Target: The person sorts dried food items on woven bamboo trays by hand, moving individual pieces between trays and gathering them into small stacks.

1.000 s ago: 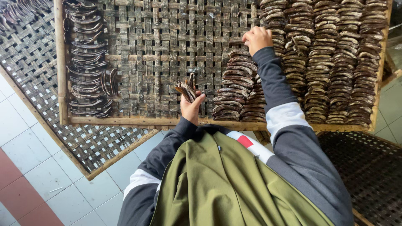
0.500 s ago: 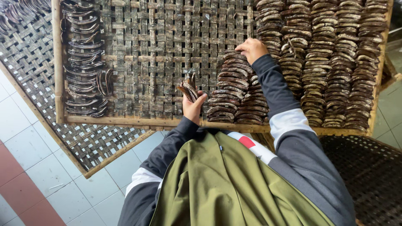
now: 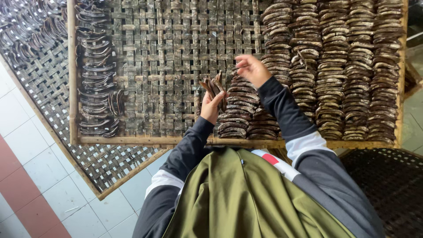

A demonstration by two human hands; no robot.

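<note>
My left hand (image 3: 213, 105) holds a small bundle of dark curved strips (image 3: 213, 86) upright above a woven bamboo tray (image 3: 167, 53). My right hand (image 3: 249, 69) hovers over the upper end of a row of stacked strips (image 3: 240, 105); it is blurred and I cannot tell whether its fingers pinch a strip. Rows of the same brown curved pieces (image 3: 335, 66) fill the right half of the tray. Both arms wear dark sleeves with white bands.
A column of darker curved pieces (image 3: 94, 75) lies along the tray's left side. A second woven tray (image 3: 39, 83) sits beneath, angled to the left, with more pieces at its top left. White and red floor tiles (image 3: 31, 176) lie below. A dark mesh surface (image 3: 387, 185) is at lower right.
My right hand has drawn back from the far rows toward me, down to the top of the nearer row. My left hand stays put with its bundle.
</note>
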